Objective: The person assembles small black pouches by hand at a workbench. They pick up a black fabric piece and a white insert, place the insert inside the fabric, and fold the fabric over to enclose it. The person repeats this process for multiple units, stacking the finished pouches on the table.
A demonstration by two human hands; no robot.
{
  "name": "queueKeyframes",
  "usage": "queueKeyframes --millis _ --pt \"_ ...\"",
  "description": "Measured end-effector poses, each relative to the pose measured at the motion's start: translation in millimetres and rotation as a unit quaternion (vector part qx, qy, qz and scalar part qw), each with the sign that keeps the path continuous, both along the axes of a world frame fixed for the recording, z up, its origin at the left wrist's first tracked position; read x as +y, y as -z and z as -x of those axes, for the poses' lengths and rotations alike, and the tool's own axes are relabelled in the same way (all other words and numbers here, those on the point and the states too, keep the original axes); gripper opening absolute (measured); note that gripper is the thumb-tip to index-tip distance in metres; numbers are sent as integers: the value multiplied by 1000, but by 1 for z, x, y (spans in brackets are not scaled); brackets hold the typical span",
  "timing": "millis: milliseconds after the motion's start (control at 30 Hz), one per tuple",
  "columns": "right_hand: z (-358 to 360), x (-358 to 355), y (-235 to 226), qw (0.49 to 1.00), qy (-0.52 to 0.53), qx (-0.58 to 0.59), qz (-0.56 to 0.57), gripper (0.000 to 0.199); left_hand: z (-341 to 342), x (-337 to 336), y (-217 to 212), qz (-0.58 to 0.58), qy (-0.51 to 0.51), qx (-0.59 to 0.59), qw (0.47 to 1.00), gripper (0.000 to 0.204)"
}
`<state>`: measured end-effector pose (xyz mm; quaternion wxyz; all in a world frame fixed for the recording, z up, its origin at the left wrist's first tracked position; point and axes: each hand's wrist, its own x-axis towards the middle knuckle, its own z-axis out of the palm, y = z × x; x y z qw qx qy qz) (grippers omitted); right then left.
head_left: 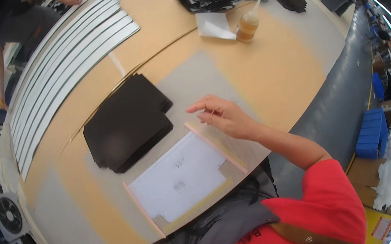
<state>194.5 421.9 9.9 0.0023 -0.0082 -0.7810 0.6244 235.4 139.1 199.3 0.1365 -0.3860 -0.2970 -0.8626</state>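
Red sleeve (330, 186) nearest, we are poising our right hand (224, 118), fingertips (192, 108) apart, seemingly empty, beyond the white sheet (177, 175), likely between placements; next, the black stack (127, 120) may need pinching.

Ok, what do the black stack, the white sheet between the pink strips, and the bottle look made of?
Black stack: perhaps card or synthetic leather; smooth, matt, notched corners. White sheet: likely paper or paper-backed board; flat, matt, printed. Bottle: probably plastic; translucent, amber-looking, slightly glossy.

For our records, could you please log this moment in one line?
right hand: empty; left hand: unseen; notched white sheet: between straight pink strips; notched black stack: beyond sheet
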Motion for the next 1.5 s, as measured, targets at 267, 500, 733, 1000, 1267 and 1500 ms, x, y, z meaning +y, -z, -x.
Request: queueKeyframes --millis 267,500,733,1000,1267,1500 --pt "-20 18 0 995 56 -65 57 26 7 57 57 266 -54 -285 919 44" --pt "-55 32 -44 988 41 -142 41 25 3 109 23 522 346 -137 768 38" --pt "-78 32 -57 984 -16 -177 -2 22 -98 180 -43 196 532 117 815 31" --pt "-71 -54 -58 972 -103 -211 28 21 -92 143 -52 201 478 176 836 29" --pt "-57 -161 -69 946 -229 -230 9 20 -34 -1 -70 256 328 156 896 30" --pt "-55 -215 -88 955 -267 -119 -44 18 -33 -72 -64 279 237 -37 930 26"
